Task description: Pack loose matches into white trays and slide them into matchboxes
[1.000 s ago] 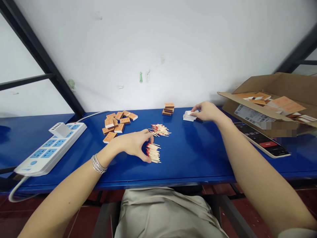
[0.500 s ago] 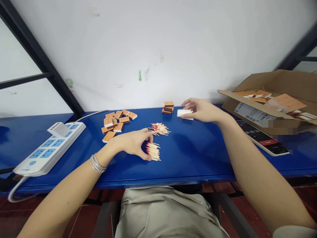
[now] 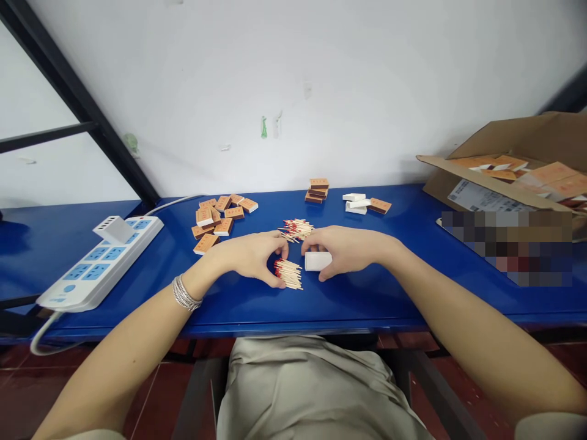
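My left hand (image 3: 260,258) curves its thumb and fingers around the red-headed end of a small bundle of matches (image 3: 290,275) on the blue table. Just beyond it lies a looser pile of matches (image 3: 298,230). To the right of the bundle, my right hand (image 3: 346,252) grips a white matchbox tray (image 3: 317,261) between thumb and fingers, apart from the match ends. Further back are several white trays (image 3: 356,205), with a brown matchbox cover (image 3: 380,206) against them.
Orange matchboxes (image 3: 224,227) lie heaped at the left, and a small stack of covers (image 3: 317,190) stands by the wall. A white power strip (image 3: 98,269) is at far left. A cardboard box (image 3: 486,198) holding matchbox parts and a partly blurred phone (image 3: 509,250) are at right.
My right hand has come from the white trays at the back toward the front left, bringing one tray beside the match bundle. My left hand keeps its place around the matches.
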A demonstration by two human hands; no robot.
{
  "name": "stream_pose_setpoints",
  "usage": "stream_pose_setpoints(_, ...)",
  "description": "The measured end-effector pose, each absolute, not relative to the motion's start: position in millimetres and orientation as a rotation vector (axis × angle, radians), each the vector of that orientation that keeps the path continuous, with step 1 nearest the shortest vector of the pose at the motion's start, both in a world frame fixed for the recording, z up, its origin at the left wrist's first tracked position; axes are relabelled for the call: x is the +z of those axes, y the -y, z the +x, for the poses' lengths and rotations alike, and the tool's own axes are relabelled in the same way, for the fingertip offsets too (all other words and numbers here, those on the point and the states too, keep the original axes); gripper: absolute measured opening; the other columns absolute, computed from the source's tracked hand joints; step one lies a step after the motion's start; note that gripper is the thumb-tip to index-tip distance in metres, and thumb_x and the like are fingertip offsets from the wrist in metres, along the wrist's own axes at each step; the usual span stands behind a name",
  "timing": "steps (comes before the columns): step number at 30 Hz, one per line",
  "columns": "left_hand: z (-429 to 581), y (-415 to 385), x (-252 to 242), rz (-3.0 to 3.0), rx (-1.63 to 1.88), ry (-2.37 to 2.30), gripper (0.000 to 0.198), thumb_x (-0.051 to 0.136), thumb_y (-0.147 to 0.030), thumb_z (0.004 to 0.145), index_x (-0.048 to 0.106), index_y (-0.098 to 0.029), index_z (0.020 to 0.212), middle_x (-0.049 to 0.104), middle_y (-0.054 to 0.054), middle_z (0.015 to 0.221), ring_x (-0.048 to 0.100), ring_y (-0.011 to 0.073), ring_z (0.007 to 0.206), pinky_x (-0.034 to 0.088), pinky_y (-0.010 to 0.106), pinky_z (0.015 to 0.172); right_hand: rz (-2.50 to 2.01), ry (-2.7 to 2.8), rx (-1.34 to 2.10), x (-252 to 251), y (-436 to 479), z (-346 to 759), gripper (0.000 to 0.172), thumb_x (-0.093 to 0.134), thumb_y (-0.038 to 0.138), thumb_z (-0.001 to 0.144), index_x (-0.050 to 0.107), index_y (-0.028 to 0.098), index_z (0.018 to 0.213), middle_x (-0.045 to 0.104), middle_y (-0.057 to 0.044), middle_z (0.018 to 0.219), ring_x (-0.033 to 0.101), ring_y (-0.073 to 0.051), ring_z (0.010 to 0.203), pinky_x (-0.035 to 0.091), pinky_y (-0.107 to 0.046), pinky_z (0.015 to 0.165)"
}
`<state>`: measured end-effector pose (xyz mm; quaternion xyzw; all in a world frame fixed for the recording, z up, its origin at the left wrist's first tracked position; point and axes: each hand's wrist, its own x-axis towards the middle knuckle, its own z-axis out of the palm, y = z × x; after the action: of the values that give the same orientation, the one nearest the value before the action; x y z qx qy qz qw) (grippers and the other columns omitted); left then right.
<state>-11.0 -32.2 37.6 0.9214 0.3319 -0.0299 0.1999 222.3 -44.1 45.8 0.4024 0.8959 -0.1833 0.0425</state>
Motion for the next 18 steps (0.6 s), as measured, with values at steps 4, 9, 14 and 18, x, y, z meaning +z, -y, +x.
stream_pose_setpoints(4, -10.6, 31.7, 37.1, 2.589, -0.076, -0.897, 0.043, 0.079, -0.046, 0.068, 0.061, -0.019, 0.096, 0.054, 0.002, 0.095, 0.051, 0.0160, 0.078, 0.038, 0.027, 0.068, 1.187, -2.749, -0.610, 45.6, 43.5, 223.8, 0.057, 0.077, 0.037, 0.069, 0.064, 0.022, 0.122, 0.063, -0.008, 0.125, 0.058, -0.027, 0.111, 0.045, -0.033, 0.088)
stream_pose_setpoints(9, -9.9, 31.1, 37.6, 2.605, -0.058, -0.877, 0.037, 0.078, -0.043, 0.069, 0.061, -0.017, 0.090, 0.057, 0.002, 0.093, 0.052, 0.0156, 0.076, 0.039, 0.027, 0.069, 1.202, -2.818, -0.655, 44.2, 45.2, 222.8, 0.062, 0.077, 0.048, 0.070, 0.063, 0.021, 0.125, 0.064, -0.009, 0.123, 0.058, -0.027, 0.108, 0.045, -0.034, 0.087)
stream_pose_setpoints(14, -8.7, 31.0, 37.8, 2.608, -0.060, -0.879, 0.036, 0.079, -0.039, 0.068, 0.059, -0.016, 0.087, 0.060, 0.003, 0.093, 0.052, 0.0153, 0.075, 0.039, 0.027, 0.068, 1.192, -2.928, -0.621, 34.7, 52.6, 204.8, 0.063, 0.076, 0.062, 0.067, 0.068, 0.022, 0.114, 0.069, -0.008, 0.110, 0.061, -0.028, 0.102, 0.039, -0.040, 0.093)
stream_pose_setpoints(18, -8.8, 31.2, 37.9, 2.600, -0.048, -0.904, 0.034, 0.078, -0.037, 0.068, 0.060, -0.016, 0.087, 0.062, 0.002, 0.088, 0.053, 0.0147, 0.072, 0.038, 0.026, 0.064, 1.200, -2.976, -0.540, 24.3, 52.9, 194.7, 0.060, 0.076, 0.063, 0.067, 0.069, 0.019, 0.107, 0.071, -0.009, 0.103, 0.063, -0.027, 0.097, 0.037, -0.040, 0.092)
